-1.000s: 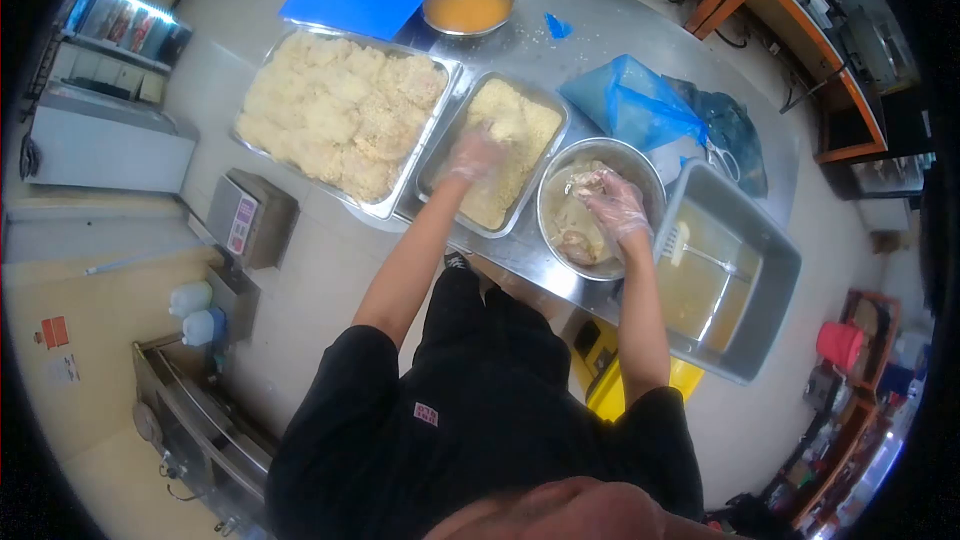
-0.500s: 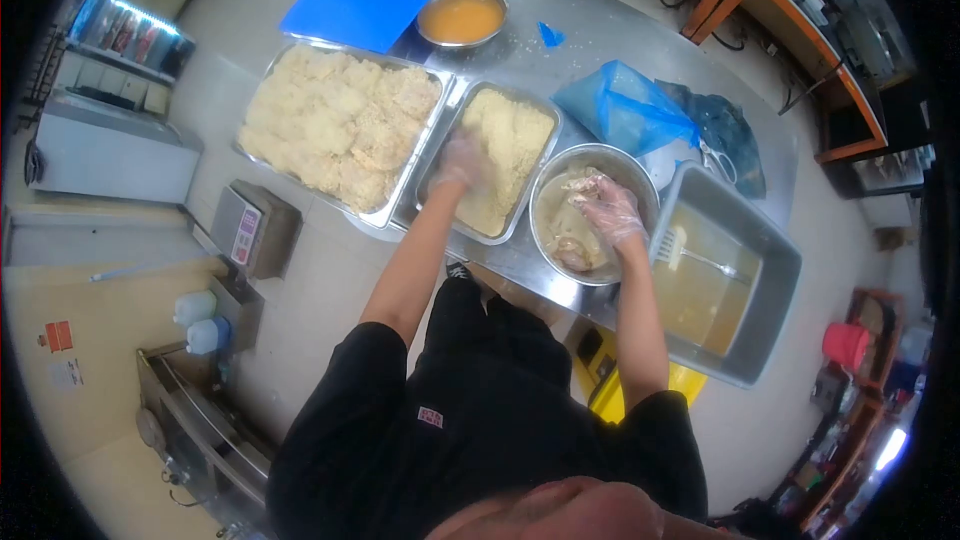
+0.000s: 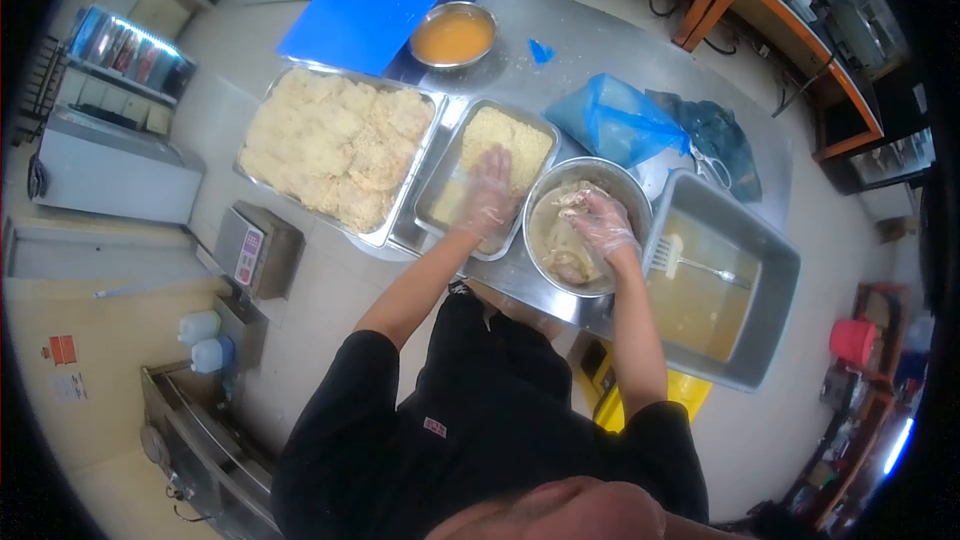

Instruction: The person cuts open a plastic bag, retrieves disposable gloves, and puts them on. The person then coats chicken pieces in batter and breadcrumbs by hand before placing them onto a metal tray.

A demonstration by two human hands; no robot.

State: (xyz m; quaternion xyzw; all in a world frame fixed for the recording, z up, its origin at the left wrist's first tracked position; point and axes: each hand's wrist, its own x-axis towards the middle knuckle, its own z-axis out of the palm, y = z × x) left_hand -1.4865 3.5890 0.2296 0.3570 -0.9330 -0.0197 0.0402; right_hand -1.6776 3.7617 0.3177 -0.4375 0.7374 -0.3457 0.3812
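My left hand, in a clear plastic glove, lies flat with fingers stretched out on the breadcrumbs in a small metal tray. The bottom of that tray shows through near my wrist. To its right, my gloved right hand is inside a round steel bowl of pale batter. Its fingers are curled in on a batter-coated piece of meat, partly hidden by them. Another meat piece sits lower in the bowl. A larger tray on the left is heaped with crumbed pieces.
A grey tub of cloudy liquid with a slotted turner stands at right. Behind are a blue plastic bag, scissors, a bowl of orange liquid and a blue board. A scale stands left.
My left hand has shifted slightly right and flattened on the crumbs, fingers now spread and no longer blurred. My right hand stays in the bowl at the meat.
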